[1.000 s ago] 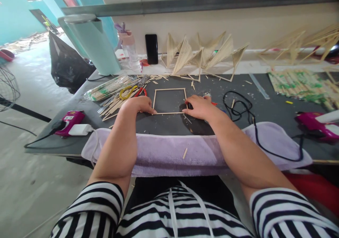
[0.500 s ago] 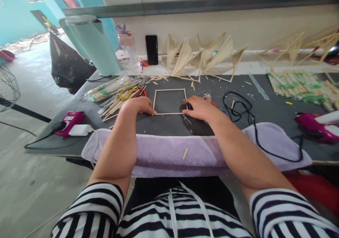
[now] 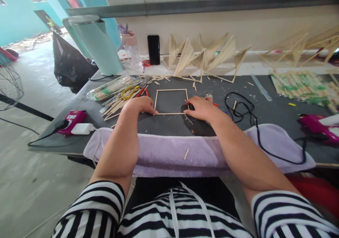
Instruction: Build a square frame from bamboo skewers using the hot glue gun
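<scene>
The square frame of thin, pale wood sticks lies flat on the dark grey tabletop, in front of the person. The left hand has its thumb and fingers closed on the near left corner of the frame. The right hand grips the near right corner, with the thumb low on the corner and a finger up on the right side. A dark, flat thing is partly under the right hand, and I can't tell what it is.

Next to the left hand is a messy pile of loose pale sticks. Yellow loop handles and red handles lie by the pile. To the right of the right hand, a thin black cord is in loops. A fluffy light purple towel hangs over the near edge, and one short pale stick is on it. At the back, pointy fan shapes made of sticks stand near the wall. A black phone stands up to the left of them, near a clear bottle with a pink top and a tall mint green jug.
</scene>
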`<state>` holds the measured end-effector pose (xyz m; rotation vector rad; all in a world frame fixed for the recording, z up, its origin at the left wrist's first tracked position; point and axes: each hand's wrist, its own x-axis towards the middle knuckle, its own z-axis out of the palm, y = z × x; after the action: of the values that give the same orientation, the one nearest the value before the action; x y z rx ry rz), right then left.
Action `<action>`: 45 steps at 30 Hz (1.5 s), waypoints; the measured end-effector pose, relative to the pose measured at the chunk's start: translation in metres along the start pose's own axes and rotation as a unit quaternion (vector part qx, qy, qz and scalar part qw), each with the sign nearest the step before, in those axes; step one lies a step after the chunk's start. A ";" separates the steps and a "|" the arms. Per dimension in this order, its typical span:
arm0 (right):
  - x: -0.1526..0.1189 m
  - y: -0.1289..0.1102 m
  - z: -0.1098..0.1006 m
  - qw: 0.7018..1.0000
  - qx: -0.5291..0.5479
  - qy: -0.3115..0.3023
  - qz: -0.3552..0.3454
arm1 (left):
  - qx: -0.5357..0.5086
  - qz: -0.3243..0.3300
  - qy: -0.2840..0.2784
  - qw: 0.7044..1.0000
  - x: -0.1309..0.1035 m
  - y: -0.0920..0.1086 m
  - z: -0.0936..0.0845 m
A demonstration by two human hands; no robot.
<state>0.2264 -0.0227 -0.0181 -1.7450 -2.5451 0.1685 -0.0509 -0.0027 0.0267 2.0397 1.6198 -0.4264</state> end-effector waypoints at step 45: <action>-0.002 -0.002 -0.001 1.000 -0.005 0.001 -0.002 | 0.018 0.001 -0.002 1.000 0.002 -0.003 0.000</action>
<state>0.2256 -0.0246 -0.0170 -1.7429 -2.5533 0.1537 -0.0534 -0.0003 0.0250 2.0664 1.6184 -0.4618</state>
